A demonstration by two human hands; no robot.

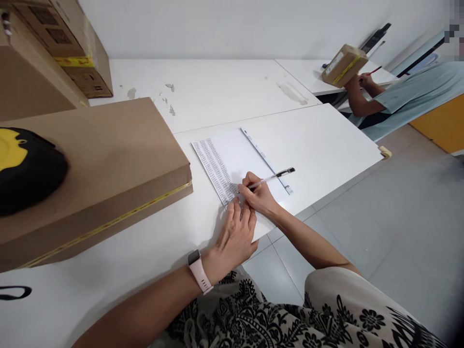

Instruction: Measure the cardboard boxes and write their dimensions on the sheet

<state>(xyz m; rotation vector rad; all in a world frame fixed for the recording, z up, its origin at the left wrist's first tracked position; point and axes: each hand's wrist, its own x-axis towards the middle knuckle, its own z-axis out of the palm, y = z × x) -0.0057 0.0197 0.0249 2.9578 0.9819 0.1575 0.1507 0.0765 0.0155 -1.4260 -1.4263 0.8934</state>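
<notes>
A white sheet of paper (232,147) lies on the white table, with columns of small dark writing along its left side. My right hand (258,194) is closed round a pen (271,177) with a clear barrel, its tip down at the written columns. Flat on the paper's near edge rests my left hand (237,232), fingers stretched out and close to the pen tip. A pink-strapped watch (199,271) is on my left wrist. Along the paper's right side runs a narrow pale blue strip (266,162) with dark marks.
A large cardboard box (119,145) with a black and yellow object (32,169) on it stands to the left; more boxes (78,43) rise behind. At the far right, a person in a light blue top (416,92) holds a small box (344,65) and a red pen (375,70).
</notes>
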